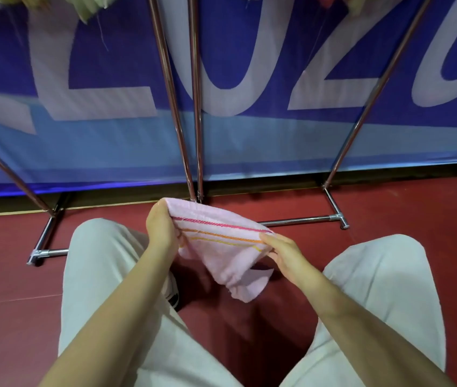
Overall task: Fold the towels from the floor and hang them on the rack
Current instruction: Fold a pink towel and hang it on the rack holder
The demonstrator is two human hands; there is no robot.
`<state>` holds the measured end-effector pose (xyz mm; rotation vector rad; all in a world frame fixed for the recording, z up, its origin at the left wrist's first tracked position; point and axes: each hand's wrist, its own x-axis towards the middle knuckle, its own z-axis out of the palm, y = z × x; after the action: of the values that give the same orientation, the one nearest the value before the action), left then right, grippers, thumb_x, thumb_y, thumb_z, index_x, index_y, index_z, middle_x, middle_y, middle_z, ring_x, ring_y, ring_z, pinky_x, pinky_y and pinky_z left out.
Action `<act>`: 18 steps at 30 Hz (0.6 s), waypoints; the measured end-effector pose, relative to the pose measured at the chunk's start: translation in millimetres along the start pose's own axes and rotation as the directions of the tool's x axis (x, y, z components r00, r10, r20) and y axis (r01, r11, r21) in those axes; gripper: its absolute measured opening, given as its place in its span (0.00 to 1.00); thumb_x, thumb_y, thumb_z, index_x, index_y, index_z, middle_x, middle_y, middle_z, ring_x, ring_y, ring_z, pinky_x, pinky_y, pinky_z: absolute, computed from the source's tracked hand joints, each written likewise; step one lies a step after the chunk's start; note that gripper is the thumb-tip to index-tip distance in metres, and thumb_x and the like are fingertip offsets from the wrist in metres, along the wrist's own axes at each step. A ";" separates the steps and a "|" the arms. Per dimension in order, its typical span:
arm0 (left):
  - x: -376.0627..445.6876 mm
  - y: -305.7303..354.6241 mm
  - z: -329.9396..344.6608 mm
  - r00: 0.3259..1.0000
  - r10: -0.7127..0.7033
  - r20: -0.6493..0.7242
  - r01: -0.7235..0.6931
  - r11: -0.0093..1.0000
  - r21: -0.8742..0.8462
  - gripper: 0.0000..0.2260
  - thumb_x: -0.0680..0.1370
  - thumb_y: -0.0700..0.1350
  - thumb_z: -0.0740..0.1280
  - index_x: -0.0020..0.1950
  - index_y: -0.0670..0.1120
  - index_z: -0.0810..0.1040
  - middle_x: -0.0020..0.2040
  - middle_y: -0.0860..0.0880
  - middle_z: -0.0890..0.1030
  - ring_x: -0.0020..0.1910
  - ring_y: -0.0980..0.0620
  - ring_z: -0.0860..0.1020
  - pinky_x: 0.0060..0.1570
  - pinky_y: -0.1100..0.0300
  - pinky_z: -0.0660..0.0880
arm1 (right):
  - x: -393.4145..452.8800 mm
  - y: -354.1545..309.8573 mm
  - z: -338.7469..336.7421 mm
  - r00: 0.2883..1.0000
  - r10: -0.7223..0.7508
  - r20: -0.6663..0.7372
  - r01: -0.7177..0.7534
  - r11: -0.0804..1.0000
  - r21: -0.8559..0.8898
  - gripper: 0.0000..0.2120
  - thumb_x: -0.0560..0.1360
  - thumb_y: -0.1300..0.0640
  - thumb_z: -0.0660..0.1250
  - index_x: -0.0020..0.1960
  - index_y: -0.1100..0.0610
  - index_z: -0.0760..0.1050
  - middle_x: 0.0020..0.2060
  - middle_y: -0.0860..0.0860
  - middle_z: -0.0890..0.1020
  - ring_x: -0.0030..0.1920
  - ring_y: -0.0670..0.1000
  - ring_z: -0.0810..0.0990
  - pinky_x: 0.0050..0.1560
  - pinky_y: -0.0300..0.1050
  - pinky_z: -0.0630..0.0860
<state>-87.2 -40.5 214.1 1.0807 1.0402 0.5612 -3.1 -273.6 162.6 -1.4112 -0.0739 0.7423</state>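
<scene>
The person is crouching in front of the rack (195, 107), and both hands hold one pink towel (221, 247) in the air between the knees, above the red floor (389, 208). The left hand (161, 230) grips the far left end of the towel with curled fingers, and the right hand (286, 254) pinches the near right end, close to the coloured stripes. The towel looks already doubled along its striped edge, while the lower part hangs down in a loose point (so the fold is, I think, not yet finished).

At the top edge of the view some pale cloths (87, 7) hang down. They may be towels already placed on the rack, but they are blurred and cut off, so I cannot say it with certainty. No other towel is visible on the floor in this view.

My judgement is that this towel is in the middle of folding. It remains to bring the hanging part up, make the edges even, and then stand up and lay it over a bar of the rack.
</scene>
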 end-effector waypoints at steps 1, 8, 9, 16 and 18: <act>0.1 -1.8 -0.6 0.999 -0.034 -0.010 0.034 0.999 -0.032 0.07 0.72 0.45 0.59 0.38 0.43 0.74 0.21 0.46 0.62 0.20 0.50 0.61 0.23 0.64 0.61 | 2.5 0.5 1.9 1.000 0.006 0.001 -0.007 0.992 0.129 0.09 0.78 0.60 0.64 0.53 0.63 0.80 0.45 0.59 0.82 0.46 0.54 0.80 0.45 0.43 0.75; 2.7 -21.1 5.2 0.987 -0.019 0.161 -0.018 0.974 0.226 0.08 0.72 0.41 0.58 0.36 0.41 0.75 0.19 0.43 0.64 0.19 0.46 0.66 0.20 0.65 0.62 | 7.2 -5.4 28.2 0.918 -0.207 -0.337 0.084 0.934 -0.346 0.11 0.82 0.59 0.54 0.57 0.61 0.74 0.47 0.49 0.76 0.50 0.49 0.72 0.50 0.38 0.64; 2.4 -27.0 8.5 0.977 -0.035 0.210 -0.017 0.970 0.244 0.08 0.74 0.41 0.59 0.39 0.44 0.76 0.22 0.43 0.67 0.22 0.47 0.67 0.22 0.64 0.62 | 5.5 -6.7 29.2 0.913 -0.286 -0.291 0.130 0.881 -0.455 0.11 0.82 0.60 0.54 0.56 0.61 0.74 0.46 0.50 0.76 0.49 0.48 0.72 0.48 0.37 0.63; -13.7 -57.0 38.0 0.902 -0.135 0.409 -0.022 0.934 0.357 0.09 0.81 0.47 0.58 0.56 0.53 0.78 0.54 0.51 0.81 0.56 0.54 0.77 0.60 0.56 0.70 | -0.6 -20.8 34.5 0.944 -0.325 0.054 0.315 0.841 -0.441 0.08 0.78 0.66 0.61 0.42 0.64 0.76 0.33 0.55 0.74 0.37 0.41 0.69 0.41 0.39 0.66; -23.8 -56.5 43.2 0.850 -0.164 0.501 0.007 0.954 0.299 0.11 0.81 0.49 0.58 0.57 0.53 0.79 0.56 0.52 0.82 0.58 0.55 0.78 0.61 0.57 0.70 | -1.2 -22.5 35.5 0.957 -0.280 0.078 0.286 0.859 -0.425 0.08 0.78 0.64 0.61 0.47 0.61 0.79 0.39 0.55 0.80 0.42 0.42 0.73 0.45 0.36 0.69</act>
<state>-64.7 -101.4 176.6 1.3397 0.6898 0.0209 -11.2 -243.1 190.4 -1.7705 -0.4749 0.5032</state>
